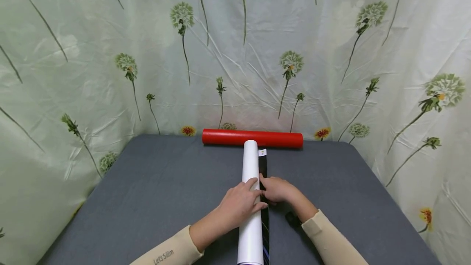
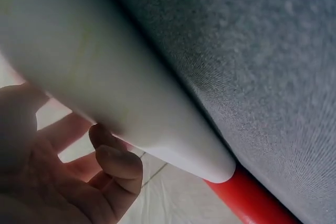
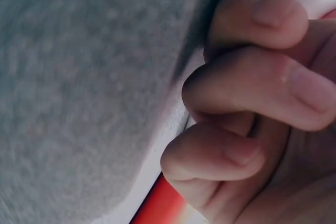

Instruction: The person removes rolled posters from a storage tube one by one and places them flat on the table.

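A long white rolled sheet (image 1: 251, 236) lies lengthwise on the table, its far end near a red roll (image 1: 254, 138). Along its right side shows a dark printed strip (image 1: 265, 220) with a small white label at the far end. My left hand (image 1: 239, 201) rests across the top of the white roll with its fingers spread. At the roll's right side, my right hand (image 1: 277, 190) pinches at the dark strip's edge. In the right wrist view its curled fingers (image 3: 252, 82) show, while thumb and index fingertips are hidden.
The grey table (image 1: 176, 175) extends to both sides. The red roll lies crosswise along the back edge. A small black object (image 1: 292, 219) shows under the right wrist. Behind the table hangs a pale curtain (image 1: 235, 52) with a flower print.
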{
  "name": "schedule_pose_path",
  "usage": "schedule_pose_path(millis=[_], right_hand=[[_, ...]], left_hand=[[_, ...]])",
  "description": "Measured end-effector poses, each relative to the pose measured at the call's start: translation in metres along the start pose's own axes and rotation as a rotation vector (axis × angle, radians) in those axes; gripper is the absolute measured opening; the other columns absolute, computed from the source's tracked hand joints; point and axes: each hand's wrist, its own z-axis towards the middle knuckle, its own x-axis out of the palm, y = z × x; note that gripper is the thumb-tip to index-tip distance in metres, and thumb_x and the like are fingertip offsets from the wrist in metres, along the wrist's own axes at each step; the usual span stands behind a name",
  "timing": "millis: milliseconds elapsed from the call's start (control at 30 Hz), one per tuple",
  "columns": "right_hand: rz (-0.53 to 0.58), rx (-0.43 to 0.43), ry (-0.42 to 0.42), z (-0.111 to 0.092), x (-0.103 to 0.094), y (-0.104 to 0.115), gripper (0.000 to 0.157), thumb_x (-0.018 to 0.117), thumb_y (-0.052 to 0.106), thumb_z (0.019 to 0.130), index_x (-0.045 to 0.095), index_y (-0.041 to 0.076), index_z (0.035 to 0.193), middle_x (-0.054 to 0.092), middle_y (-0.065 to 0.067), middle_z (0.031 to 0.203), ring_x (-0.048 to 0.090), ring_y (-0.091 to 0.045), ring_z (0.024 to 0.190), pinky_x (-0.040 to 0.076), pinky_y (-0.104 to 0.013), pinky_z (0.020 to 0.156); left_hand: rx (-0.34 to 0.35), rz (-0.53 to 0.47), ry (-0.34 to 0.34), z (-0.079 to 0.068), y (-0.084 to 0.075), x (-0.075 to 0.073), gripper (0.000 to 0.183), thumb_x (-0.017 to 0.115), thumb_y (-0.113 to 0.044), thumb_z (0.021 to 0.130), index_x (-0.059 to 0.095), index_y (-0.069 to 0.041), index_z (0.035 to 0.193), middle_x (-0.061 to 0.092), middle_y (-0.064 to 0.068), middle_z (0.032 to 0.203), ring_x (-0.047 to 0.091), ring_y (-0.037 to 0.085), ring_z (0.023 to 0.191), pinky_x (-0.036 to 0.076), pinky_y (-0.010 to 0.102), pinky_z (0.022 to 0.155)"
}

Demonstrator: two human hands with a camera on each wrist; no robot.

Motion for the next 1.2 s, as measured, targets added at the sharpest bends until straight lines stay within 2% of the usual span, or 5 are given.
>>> schedule_pose_path(millis=[233, 467, 733, 1000, 1200], right_hand=[[0.010, 0.029, 0.015, 0.000, -0.002, -0.003, 0.066, 0.061, 0.015, 0.105, 0.036, 0.001, 0.164, 0.058, -0.008, 0.074, 0.050, -0.019, 0.052, 0.037, -0.031, 0.056], [0.027, 0.036, 0.036, 0.000, -0.005, -0.004, 0.067, 0.061, 0.013, 0.104, 0.035, 0.001, 0.164, 0.057, -0.007, 0.072, 0.049, -0.019, 0.051, 0.034, -0.031, 0.055], [0.023, 0.050, 0.047, 0.001, -0.007, -0.006, 0.066, 0.060, 0.013, 0.104, 0.035, 0.001, 0.164, 0.057, -0.008, 0.074, 0.050, -0.018, 0.051, 0.034, -0.030, 0.055], [-0.006, 0.043, 0.053, 0.003, -0.009, -0.009, 0.067, 0.061, 0.013, 0.104, 0.034, 0.000, 0.164, 0.055, -0.004, 0.066, 0.050, -0.017, 0.050, 0.034, -0.029, 0.055], [-0.020, 0.049, 0.050, 0.003, -0.010, -0.011, 0.067, 0.062, 0.013, 0.104, 0.036, -0.001, 0.163, 0.055, -0.005, 0.066, 0.050, -0.017, 0.051, 0.034, -0.029, 0.055]], left_hand=[[-0.007, -0.061, 0.015, 0.000, 0.000, 0.003, 0.044, 0.078, -0.053, 0.093, 0.073, -0.020, 0.123, 0.062, 0.001, 0.148, 0.070, 0.020, 0.093, 0.059, 0.030, 0.068], [0.043, -0.020, 0.019, -0.001, 0.005, 0.002, 0.022, 0.073, -0.039, 0.096, 0.081, -0.033, 0.116, 0.061, 0.002, 0.146, 0.066, 0.019, 0.082, 0.057, 0.030, 0.064], [0.014, -0.052, 0.066, -0.001, 0.004, -0.001, 0.038, 0.074, -0.057, 0.094, 0.078, -0.028, 0.119, 0.058, 0.005, 0.147, 0.067, 0.019, 0.089, 0.059, 0.032, 0.068], [0.029, -0.040, 0.093, -0.001, 0.008, -0.005, 0.020, 0.075, -0.040, 0.093, 0.082, -0.034, 0.111, 0.060, 0.003, 0.148, 0.068, 0.019, 0.079, 0.056, 0.030, 0.062], [0.045, -0.014, 0.081, -0.001, 0.009, -0.006, 0.017, 0.070, -0.039, 0.096, 0.081, -0.032, 0.108, 0.059, 0.005, 0.147, 0.064, 0.018, 0.072, 0.053, 0.031, 0.060]])
